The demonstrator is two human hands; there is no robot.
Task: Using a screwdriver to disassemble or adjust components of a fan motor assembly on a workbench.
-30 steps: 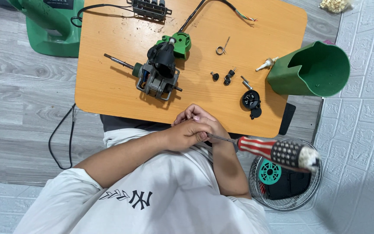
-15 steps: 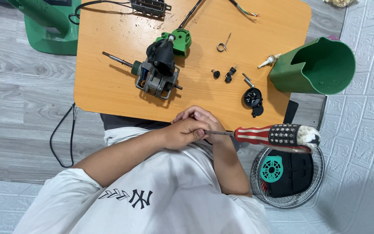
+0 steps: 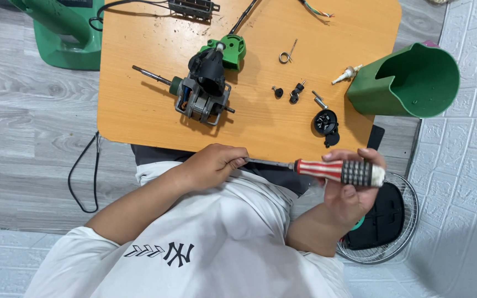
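Grey floorboards surround the small orange desk (image 3: 139,110), where the motor (image 3: 202,91) lies untouched. Since 1 second ago the hands have drawn apart: the right hand (image 3: 349,190) is clamped on the screwdriver (image 3: 332,171) handle, now held out level, while the left hand (image 3: 213,165) is closed around its tip below the desk edge.

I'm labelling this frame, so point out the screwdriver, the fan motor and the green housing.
screwdriver (image 3: 335,170), head view, on its red striped handle.
fan motor (image 3: 202,94), head view, on its black top.
green housing (image 3: 409,83), head view, on its inner wall.
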